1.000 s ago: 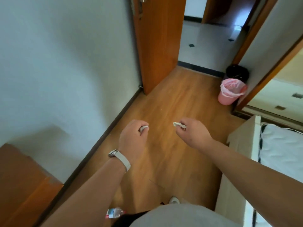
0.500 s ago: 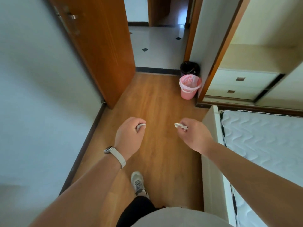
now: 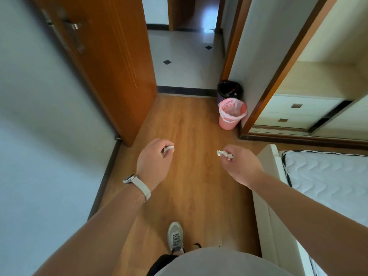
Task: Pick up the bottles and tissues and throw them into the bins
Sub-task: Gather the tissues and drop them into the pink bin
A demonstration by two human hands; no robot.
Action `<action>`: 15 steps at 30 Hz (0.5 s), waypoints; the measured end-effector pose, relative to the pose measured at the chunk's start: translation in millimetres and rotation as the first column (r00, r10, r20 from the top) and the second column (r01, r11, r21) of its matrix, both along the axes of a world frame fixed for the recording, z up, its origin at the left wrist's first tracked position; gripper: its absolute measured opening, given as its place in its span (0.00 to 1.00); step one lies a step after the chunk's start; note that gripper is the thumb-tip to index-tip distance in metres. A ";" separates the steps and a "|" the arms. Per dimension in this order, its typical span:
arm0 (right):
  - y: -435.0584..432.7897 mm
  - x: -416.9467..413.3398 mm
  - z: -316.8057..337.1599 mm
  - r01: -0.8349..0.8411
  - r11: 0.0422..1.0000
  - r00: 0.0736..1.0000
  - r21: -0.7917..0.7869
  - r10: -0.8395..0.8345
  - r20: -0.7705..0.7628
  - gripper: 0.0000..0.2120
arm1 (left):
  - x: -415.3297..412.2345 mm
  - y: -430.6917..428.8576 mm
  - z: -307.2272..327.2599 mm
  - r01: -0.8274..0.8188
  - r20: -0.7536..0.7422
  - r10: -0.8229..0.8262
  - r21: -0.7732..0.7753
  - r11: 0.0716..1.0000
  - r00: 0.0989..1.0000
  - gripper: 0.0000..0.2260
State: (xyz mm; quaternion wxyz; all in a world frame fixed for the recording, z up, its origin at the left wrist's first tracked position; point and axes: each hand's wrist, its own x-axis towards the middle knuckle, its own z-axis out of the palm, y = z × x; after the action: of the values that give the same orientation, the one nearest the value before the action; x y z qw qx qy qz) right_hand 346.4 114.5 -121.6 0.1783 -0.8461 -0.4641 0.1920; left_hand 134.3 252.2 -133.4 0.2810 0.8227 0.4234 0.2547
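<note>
My left hand (image 3: 154, 162), with a watch on its wrist, is closed around a small crumpled white tissue (image 3: 168, 149) that pokes out between the fingers. My right hand (image 3: 241, 166) pinches a second crumpled tissue (image 3: 224, 153) at the fingertips. Both hands are held out over the wooden floor. Ahead and to the right stands a pink bin (image 3: 232, 113) with a pink liner, against the wall corner. Directly behind it is a black bin (image 3: 230, 90) with a dark liner. No bottle is in view.
An open wooden door (image 3: 111, 62) stands at the left, with a tiled hallway (image 3: 185, 62) beyond it. A bed with a white mattress (image 3: 328, 182) fills the right side. A wardrobe with drawers (image 3: 298, 112) is at the far right. My shoe (image 3: 175, 237) is on the floor below.
The view has turned right and moved forward, so the bins are closer and more central. A bottle seen on the floor a second ago is out of view. Both hands still hold their tissues.
</note>
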 end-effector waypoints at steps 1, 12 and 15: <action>15.3 -0.6 2.2 0.013 1.000 1.000 0.000 -0.013 0.007 0.07 | 0.9 16.1 -0.3 0.012 0.005 -0.012 -0.006 1.000 1.000 0.05; 100.9 25.1 5.3 0.158 0.987 0.985 0.002 -0.158 0.068 0.08 | 56.3 124.6 -4.4 0.200 0.038 -0.199 -0.022 0.980 0.979 0.05; 110.7 45.6 -0.6 0.194 0.981 0.979 0.016 -0.194 0.067 0.08 | 79.7 145.9 -10.0 0.236 0.090 -0.237 0.019 0.972 0.967 0.04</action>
State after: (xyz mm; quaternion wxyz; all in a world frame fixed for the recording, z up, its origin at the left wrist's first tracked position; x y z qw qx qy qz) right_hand 392.1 225.2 -122.2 0.1842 -0.8925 -0.3862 0.1422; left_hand 214.0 398.0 -143.5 0.3251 0.8559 0.3079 0.2587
